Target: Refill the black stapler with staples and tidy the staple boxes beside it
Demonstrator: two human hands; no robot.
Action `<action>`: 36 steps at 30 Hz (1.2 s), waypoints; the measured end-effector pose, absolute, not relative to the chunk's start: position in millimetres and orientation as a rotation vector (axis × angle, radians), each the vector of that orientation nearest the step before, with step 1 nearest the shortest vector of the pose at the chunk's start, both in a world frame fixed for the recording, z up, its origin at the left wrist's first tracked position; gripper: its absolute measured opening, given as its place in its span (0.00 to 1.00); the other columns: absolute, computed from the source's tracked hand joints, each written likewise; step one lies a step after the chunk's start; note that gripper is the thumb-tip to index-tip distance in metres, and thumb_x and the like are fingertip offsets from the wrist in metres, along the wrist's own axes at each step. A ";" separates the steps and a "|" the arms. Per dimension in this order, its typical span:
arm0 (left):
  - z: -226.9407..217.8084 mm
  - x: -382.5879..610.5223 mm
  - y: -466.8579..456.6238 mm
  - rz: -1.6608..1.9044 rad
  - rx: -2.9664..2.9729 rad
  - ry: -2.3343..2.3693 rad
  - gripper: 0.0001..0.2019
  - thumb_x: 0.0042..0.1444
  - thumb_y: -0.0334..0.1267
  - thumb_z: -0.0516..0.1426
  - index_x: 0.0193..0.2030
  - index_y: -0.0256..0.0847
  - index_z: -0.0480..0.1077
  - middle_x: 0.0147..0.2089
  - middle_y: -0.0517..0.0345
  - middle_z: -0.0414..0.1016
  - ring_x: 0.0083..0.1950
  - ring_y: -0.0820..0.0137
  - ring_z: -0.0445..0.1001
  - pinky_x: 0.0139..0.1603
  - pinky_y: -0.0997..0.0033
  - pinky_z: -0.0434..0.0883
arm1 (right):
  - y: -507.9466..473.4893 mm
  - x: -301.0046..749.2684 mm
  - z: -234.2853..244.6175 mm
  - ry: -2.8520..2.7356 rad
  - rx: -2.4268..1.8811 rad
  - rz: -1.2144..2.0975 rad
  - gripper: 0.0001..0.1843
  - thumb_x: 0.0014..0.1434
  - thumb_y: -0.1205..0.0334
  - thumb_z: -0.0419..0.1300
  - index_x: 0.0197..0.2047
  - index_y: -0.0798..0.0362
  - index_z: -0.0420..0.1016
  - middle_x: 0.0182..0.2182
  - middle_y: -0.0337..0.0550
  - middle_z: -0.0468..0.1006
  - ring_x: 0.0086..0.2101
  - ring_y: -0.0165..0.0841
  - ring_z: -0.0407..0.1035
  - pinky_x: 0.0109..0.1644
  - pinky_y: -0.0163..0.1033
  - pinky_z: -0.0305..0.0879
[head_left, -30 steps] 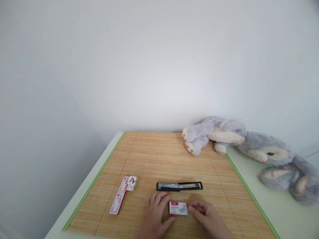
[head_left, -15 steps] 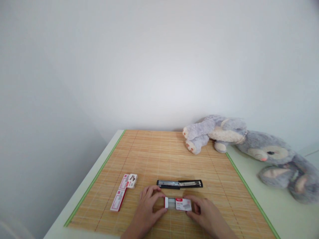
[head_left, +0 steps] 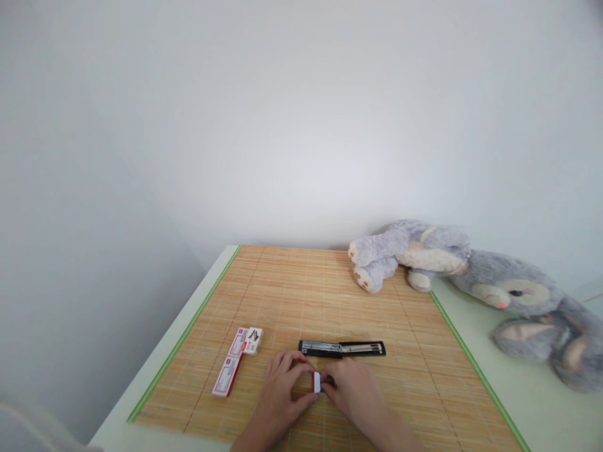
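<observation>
My left hand (head_left: 281, 394) and my right hand (head_left: 354, 394) meet at the near edge of a bamboo mat (head_left: 301, 295). Between their fingertips sits a small red and white staple box (head_left: 317, 382); only its white end shows, the rest is under my right hand. Both hands pinch it, fingers curled. Just beyond them a black stapler (head_left: 342, 348) lies opened out flat, its metal rail showing.
To the left lie three more small red and white staple boxes (head_left: 237, 359). A grey and cream plush rabbit (head_left: 475, 282) lies along the right back of the pale table (head_left: 541, 402), its feet on the mat. White walls close off the back and left.
The box's inner tray was slid out to the left half a second ago. Now my right hand has moved left over the box, covering most of it.
</observation>
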State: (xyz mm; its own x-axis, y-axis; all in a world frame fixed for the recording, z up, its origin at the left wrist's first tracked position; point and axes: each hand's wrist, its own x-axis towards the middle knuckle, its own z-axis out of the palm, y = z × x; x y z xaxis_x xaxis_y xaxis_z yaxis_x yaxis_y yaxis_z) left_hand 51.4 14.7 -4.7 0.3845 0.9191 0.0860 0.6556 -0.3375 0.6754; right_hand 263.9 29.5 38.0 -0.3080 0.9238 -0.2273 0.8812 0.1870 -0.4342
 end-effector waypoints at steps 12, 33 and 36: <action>-5.5 51.1 15.9 0.637 2.102 1.356 0.17 0.56 0.41 0.69 0.53 0.54 0.77 0.59 0.56 0.73 0.63 0.56 0.68 0.64 0.54 0.66 | 25.7 307.2 32.2 -2.072 -1.816 0.914 0.06 0.62 0.59 0.63 0.37 0.48 0.82 0.25 0.35 0.78 0.28 0.32 0.72 0.31 0.33 0.55; -5.4 65.9 20.9 0.576 2.067 1.328 0.18 0.53 0.48 0.73 0.51 0.59 0.80 0.49 0.60 0.77 0.54 0.59 0.72 0.55 0.59 0.67 | 9.7 341.5 16.6 -2.145 -1.861 0.948 0.20 0.56 0.58 0.67 0.53 0.40 0.83 0.28 0.34 0.81 0.31 0.35 0.74 0.35 0.36 0.55; -6.2 76.9 22.4 0.577 2.066 1.303 0.18 0.52 0.49 0.73 0.50 0.60 0.80 0.46 0.61 0.77 0.52 0.60 0.73 0.53 0.59 0.67 | 11.7 334.1 21.4 -2.166 -1.836 0.946 0.16 0.56 0.58 0.67 0.49 0.39 0.84 0.28 0.33 0.82 0.31 0.34 0.75 0.34 0.36 0.54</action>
State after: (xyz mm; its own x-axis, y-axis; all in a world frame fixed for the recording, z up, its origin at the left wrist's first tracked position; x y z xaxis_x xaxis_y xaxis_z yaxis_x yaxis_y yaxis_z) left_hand 76.9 22.4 -6.2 0.4170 0.9082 0.0353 0.6365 -0.3195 0.7020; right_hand 334.1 11.7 21.4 -0.2406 0.9297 -0.2787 0.8364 0.0529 -0.5456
